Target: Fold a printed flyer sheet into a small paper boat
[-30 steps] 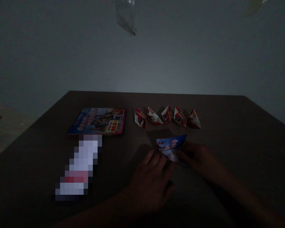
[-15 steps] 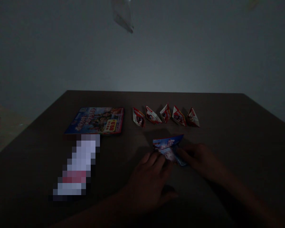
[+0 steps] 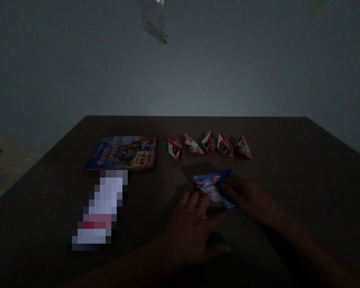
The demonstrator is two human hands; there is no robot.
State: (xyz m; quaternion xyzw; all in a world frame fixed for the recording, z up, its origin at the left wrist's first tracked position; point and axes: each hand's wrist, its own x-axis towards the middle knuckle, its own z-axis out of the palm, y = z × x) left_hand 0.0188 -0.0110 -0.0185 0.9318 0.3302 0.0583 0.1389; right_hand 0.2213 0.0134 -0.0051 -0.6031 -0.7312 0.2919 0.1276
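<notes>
Since a second ago my left hand (image 3: 195, 228) slid slightly nearer me, fingers spread flat on the blue folded paper (image 3: 213, 187), my right hand (image 3: 247, 198) pinching its right edge against the counter (image 3: 288, 168), five folded paper boats (image 3: 209, 146) beyond my grip, booklet (image 3: 123, 153) far left.

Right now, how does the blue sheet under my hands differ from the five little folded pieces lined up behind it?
The blue sheet is bigger, mostly blue and only partly folded, pressed by the left hand and right hand. The five folded pieces are small, red and white, stand peaked, and nobody touches them. Both look like glossy printed paper.
</notes>
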